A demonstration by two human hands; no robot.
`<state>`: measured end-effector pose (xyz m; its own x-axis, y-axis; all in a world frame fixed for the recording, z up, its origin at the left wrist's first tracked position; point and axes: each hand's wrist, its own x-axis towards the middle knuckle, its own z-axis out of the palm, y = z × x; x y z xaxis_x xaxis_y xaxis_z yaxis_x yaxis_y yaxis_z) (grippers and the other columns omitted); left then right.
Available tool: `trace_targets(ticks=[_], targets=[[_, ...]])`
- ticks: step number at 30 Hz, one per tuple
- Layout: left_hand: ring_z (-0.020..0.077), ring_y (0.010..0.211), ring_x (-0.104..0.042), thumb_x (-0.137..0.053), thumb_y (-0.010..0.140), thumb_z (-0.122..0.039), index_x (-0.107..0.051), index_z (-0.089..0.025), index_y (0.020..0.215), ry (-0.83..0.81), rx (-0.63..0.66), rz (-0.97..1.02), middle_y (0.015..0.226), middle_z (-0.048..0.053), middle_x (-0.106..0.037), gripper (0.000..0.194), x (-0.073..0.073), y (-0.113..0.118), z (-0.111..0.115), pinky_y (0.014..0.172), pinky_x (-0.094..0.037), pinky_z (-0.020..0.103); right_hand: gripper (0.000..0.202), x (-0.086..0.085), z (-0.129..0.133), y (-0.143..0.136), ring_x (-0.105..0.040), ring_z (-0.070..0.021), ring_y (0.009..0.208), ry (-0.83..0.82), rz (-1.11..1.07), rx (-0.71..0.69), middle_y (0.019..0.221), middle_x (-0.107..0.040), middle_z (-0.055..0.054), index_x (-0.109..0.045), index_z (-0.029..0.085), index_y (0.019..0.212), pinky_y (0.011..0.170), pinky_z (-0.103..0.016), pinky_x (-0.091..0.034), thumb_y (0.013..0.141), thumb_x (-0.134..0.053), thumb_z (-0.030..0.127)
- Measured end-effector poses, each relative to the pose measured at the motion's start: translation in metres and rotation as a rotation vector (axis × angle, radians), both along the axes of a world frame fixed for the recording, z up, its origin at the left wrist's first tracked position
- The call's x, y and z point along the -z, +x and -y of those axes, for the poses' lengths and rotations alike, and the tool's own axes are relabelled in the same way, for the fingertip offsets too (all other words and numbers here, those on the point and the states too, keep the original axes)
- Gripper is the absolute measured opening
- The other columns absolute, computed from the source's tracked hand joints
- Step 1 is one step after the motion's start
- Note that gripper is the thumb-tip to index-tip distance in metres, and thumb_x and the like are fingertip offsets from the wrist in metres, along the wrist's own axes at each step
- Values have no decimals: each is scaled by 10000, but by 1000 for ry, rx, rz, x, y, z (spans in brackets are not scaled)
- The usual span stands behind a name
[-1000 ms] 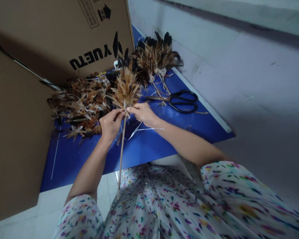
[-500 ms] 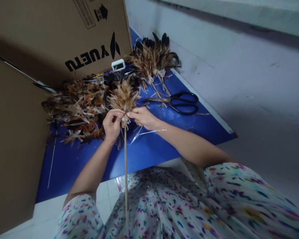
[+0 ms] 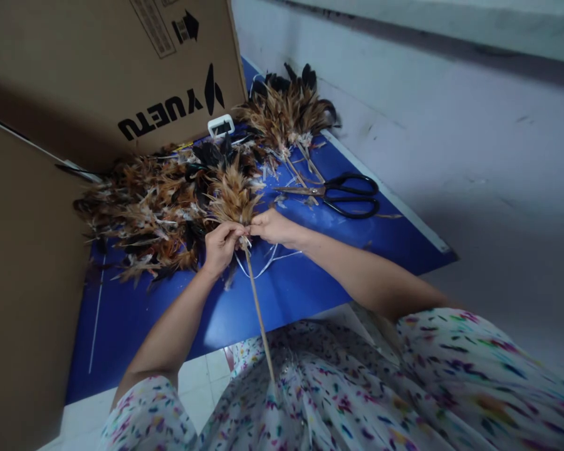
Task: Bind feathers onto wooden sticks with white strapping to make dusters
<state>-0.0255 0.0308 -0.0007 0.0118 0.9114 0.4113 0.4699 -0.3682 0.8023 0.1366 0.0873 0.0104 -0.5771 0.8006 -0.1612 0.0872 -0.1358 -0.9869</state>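
Observation:
A feather duster (image 3: 234, 195) with tan and black feathers points away from me, and its thin wooden stick (image 3: 258, 302) runs back to my lap. At the neck, where feathers meet stick, my left hand (image 3: 222, 245) is closed in a pinch. My right hand (image 3: 275, 227) pinches from the other side, its fingertips almost meeting the left ones. A thin white plastic string (image 3: 267, 269) loops below the hands from the neck. My fingers cover the binding point, so exactly how the string passes between them is hidden.
Loose brown and black feathers (image 3: 150, 213) are heaped at left. Black-handled scissors (image 3: 350, 195) lie at right. Behind are bundled feather dusters (image 3: 286, 113) and a small white device (image 3: 220, 126). Cardboard boxes (image 3: 183, 69) wall off the back and left of the blue table (image 3: 136, 326).
Both hands have shifted slightly toward me and right with the duster's neck. The stick's near end has swung right, so it now slants. The string's loop has changed shape.

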Motion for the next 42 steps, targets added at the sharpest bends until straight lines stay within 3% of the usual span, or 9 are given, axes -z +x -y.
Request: trace_targets(ticks=[7,14,18,24,28,33,42], targets=[[94,590,-594,-539,898,-331,-647,-189,770,34,-32,-222,691,0,-656,219,9,0,-3,599,-468,206,242,1,-1,4,-254,-41,425,163,211,-71,414,-296,91,-435,164,514,457,-232,-163,732,-528,113],[96,637,-587,-527,887,-169,-621,-180,750,142,27,-386,664,-15,-625,166,6,8,-1,630,-442,191,183,-12,3,9,-558,-133,682,511,660,-176,702,-651,-47,-668,138,702,567,-238,-300,794,-515,177],[99,647,-587,-520,884,-146,-616,-179,761,118,38,-409,674,-16,-627,159,6,9,-2,635,-438,193,249,-21,8,14,-641,-196,831,565,771,-233,898,-718,-116,-706,139,849,599,-256,-318,853,-469,214],[100,645,-579,-557,876,-202,-626,-183,749,63,41,-342,674,-19,-631,146,7,7,-3,643,-441,203,252,-29,10,25,-638,-168,835,575,744,-268,910,-722,-71,-705,165,943,635,-233,-341,892,-469,239],[89,595,-565,-582,858,-225,-621,-187,795,-45,38,-262,677,-29,-630,84,7,6,-5,602,-438,200,238,-34,11,34,-631,-144,844,530,676,-230,918,-723,-48,-712,155,921,681,-217,-364,869,-480,158],[73,538,-545,-636,815,-239,-544,-195,823,-150,11,-195,659,-56,-610,102,6,5,-6,548,-424,185,211,-32,14,38,-573,-106,676,488,588,-173,785,-692,-35,-708,135,858,635,-216,-352,828,-499,124],[96,628,-591,-598,841,-201,-597,-196,812,-1,48,-431,702,-27,-638,30,5,3,-6,628,-461,203,154,-35,23,35,-416,-69,557,533,473,-54,609,-550,25,-665,131,796,587,-232,-278,826,-526,190]])
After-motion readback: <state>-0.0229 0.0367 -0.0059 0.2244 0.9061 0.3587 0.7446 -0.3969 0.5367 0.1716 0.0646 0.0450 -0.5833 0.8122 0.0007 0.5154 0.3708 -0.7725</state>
